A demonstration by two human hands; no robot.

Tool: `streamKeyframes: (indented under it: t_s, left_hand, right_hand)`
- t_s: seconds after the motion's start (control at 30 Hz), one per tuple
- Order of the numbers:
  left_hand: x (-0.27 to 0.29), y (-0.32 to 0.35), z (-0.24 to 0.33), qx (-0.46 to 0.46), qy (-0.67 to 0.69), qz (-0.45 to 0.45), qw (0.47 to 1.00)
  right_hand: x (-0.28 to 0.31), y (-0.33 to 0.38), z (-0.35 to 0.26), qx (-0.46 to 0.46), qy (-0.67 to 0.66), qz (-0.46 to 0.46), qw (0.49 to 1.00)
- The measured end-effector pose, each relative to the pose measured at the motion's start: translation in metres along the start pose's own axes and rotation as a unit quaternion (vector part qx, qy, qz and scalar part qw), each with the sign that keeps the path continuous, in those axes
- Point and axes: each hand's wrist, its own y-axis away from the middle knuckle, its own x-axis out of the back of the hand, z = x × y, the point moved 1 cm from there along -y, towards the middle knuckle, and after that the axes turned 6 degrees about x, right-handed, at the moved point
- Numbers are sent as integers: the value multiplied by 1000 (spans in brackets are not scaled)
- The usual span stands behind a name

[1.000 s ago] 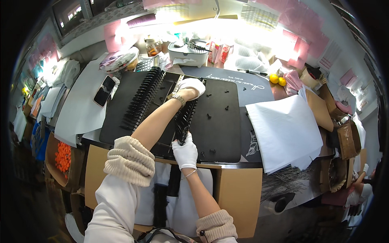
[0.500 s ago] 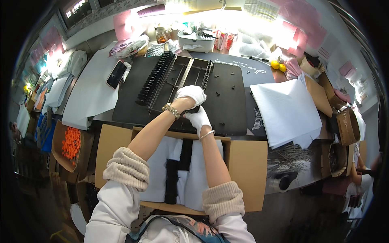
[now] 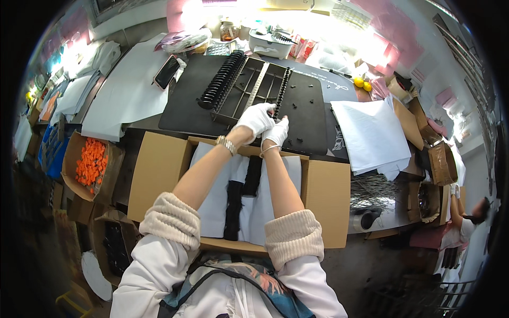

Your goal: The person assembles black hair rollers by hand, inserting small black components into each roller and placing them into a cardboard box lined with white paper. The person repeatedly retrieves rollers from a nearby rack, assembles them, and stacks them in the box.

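Change: both hands have drawn back from the mat's middle to its near edge.
Left hand (image 3: pixel 255 120): gloved, fingers curled round the near end of a row of black clips (image 3: pixel 280 93).
Right hand (image 3: pixel 277 132): gloved, touching the left; grip unclear.
Clips: on a black frame (image 3: pixel 249 90) on the black mat (image 3: pixel 307 114).
Below: open cardboard box (image 3: pixel 159 175).

Two gloved hands (image 3: pixel 255 120) (image 3: pixel 276 133), one phone (image 3: pixel 166 72), two yellow fruits (image 3: pixel 363 84)
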Motion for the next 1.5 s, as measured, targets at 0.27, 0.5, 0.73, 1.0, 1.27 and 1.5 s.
streamKeyframes:
  t_s: [0.27, 0.5, 0.73, 1.0, 1.27, 1.5]
  left_hand:
    - [-41, 141, -77, 127, 624, 108, 764]
    - [-83, 278, -113, 233, 503, 148, 819]
    - [-56, 242, -119, -22, -41, 196, 980]
    - [-90, 210, -150, -37, -317, 121, 940]
    - [-65, 209, -157, -53, -284, 32, 957]
    - [-59, 210, -159, -71, -265, 43, 961]
  right_hand:
    - [103, 145, -51, 249, 168, -279, 912]
    - [173, 249, 22, -398, -115, -460, 785]
    - [179, 201, -2, -26, 200, -342, 918]
    - [162, 179, 21, 319, 389, -374, 779]
    - [150, 186, 24, 415, 466, -426, 655]
    - [150, 196, 36, 419, 512, -408, 629]
